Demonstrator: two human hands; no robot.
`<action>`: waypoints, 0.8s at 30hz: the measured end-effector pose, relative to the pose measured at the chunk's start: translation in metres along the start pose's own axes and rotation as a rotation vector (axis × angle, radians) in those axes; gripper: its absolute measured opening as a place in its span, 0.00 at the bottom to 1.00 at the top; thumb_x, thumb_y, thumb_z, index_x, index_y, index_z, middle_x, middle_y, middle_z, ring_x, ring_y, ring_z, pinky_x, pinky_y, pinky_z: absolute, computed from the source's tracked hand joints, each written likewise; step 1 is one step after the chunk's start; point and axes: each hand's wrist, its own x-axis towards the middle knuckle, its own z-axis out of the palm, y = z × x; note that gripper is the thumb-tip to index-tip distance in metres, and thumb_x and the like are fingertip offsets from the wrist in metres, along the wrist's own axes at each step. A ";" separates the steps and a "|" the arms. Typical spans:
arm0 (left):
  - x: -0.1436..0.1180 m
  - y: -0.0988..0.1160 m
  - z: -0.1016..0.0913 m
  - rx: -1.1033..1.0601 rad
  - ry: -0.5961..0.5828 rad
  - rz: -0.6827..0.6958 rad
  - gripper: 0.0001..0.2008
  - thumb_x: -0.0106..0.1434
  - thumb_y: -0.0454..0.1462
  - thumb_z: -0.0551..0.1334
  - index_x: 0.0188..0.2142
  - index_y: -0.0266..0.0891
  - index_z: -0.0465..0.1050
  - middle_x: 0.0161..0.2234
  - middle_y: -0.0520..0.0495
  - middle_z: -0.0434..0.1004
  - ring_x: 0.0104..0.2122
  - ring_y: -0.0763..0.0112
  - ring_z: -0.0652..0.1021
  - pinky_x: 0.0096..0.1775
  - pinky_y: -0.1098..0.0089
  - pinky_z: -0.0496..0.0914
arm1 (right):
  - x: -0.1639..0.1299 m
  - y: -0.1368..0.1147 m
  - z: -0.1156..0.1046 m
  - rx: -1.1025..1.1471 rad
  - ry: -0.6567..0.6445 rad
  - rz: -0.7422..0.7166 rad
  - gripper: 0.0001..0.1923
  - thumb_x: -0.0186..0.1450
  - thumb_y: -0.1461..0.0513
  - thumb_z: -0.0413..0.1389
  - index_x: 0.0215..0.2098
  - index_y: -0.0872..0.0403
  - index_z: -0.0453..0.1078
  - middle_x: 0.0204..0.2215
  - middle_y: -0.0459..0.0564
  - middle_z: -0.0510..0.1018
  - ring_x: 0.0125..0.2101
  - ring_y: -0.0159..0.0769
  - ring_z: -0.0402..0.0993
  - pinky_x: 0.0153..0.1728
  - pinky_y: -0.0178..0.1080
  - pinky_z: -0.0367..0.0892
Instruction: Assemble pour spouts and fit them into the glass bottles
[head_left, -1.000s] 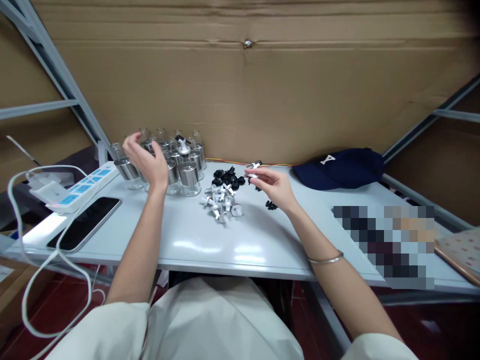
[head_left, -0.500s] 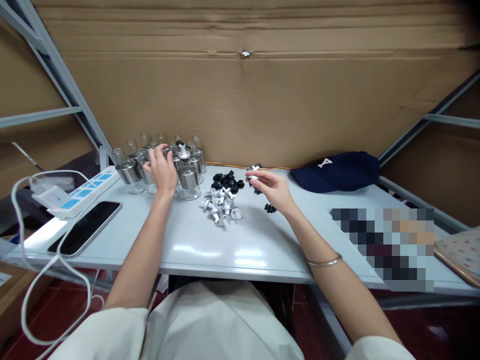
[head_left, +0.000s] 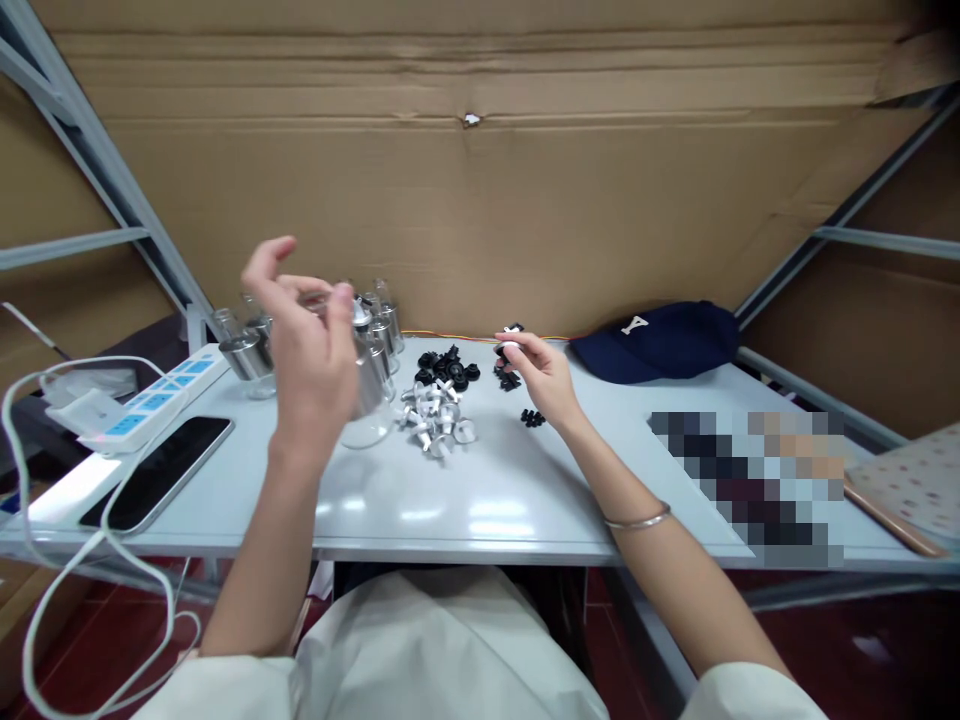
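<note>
My left hand (head_left: 307,360) is raised over the left side of the table, thumb and forefinger closed around the upper part of a glass bottle (head_left: 369,410) with a metal sleeve. Motion blurs this bottle, and my hand hides its neck. Between the fingertips of my right hand (head_left: 547,380) is a pourer spout (head_left: 510,348) with a silver-white disc. Other sleeved glass bottles (head_left: 247,352) stand behind and beside my left hand. A pile of silver-white spout pieces (head_left: 439,415) lies between my hands, with black ring-like stoppers (head_left: 450,368) just behind it.
Small black parts (head_left: 533,418) lie by my right wrist. A dark blue cap (head_left: 660,345) sits at the back right, before the cardboard wall (head_left: 525,220). On the left are a power strip (head_left: 161,400), a phone (head_left: 161,475) and a looping white cable (head_left: 15,430).
My left hand has come nearer and up, bringing a bottle forward out of the group. My right hand keeps the pourer spout in nearly the same place. The view has shifted slightly.
</note>
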 end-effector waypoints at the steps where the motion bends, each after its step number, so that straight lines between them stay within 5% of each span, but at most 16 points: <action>1: -0.008 0.011 0.006 -0.080 -0.069 0.015 0.20 0.66 0.41 0.53 0.54 0.45 0.49 0.39 0.48 0.66 0.34 0.71 0.72 0.39 0.65 0.70 | 0.000 -0.001 0.000 0.004 0.005 -0.003 0.21 0.57 0.45 0.56 0.39 0.51 0.73 0.34 0.48 0.75 0.30 0.34 0.72 0.30 0.37 0.69; 5: -0.039 0.037 0.033 -0.419 -0.314 -0.036 0.19 0.65 0.44 0.55 0.53 0.50 0.50 0.38 0.49 0.67 0.35 0.72 0.72 0.40 0.66 0.70 | 0.000 -0.003 0.000 0.017 0.035 -0.018 0.21 0.58 0.44 0.54 0.38 0.50 0.72 0.33 0.47 0.74 0.29 0.34 0.72 0.32 0.37 0.68; 10: -0.069 0.034 0.061 -0.597 -0.537 -0.077 0.17 0.66 0.41 0.54 0.51 0.48 0.48 0.38 0.49 0.66 0.36 0.72 0.72 0.40 0.66 0.69 | 0.000 -0.006 0.000 0.035 0.039 -0.040 0.19 0.59 0.45 0.55 0.37 0.50 0.71 0.33 0.47 0.75 0.29 0.33 0.72 0.31 0.36 0.68; 19: -0.084 0.020 0.098 -0.715 -0.600 0.056 0.15 0.66 0.38 0.53 0.46 0.46 0.45 0.38 0.49 0.64 0.36 0.74 0.72 0.39 0.68 0.68 | -0.003 -0.013 0.001 0.023 0.065 -0.083 0.19 0.59 0.45 0.55 0.35 0.49 0.72 0.32 0.49 0.78 0.36 0.39 0.75 0.38 0.40 0.70; 24: -0.084 0.006 0.102 -0.811 -0.661 -0.176 0.17 0.62 0.43 0.59 0.44 0.43 0.51 0.34 0.51 0.68 0.33 0.73 0.74 0.39 0.68 0.68 | -0.005 -0.014 0.001 0.059 0.102 -0.109 0.17 0.60 0.48 0.56 0.37 0.51 0.73 0.31 0.48 0.79 0.32 0.37 0.77 0.35 0.39 0.71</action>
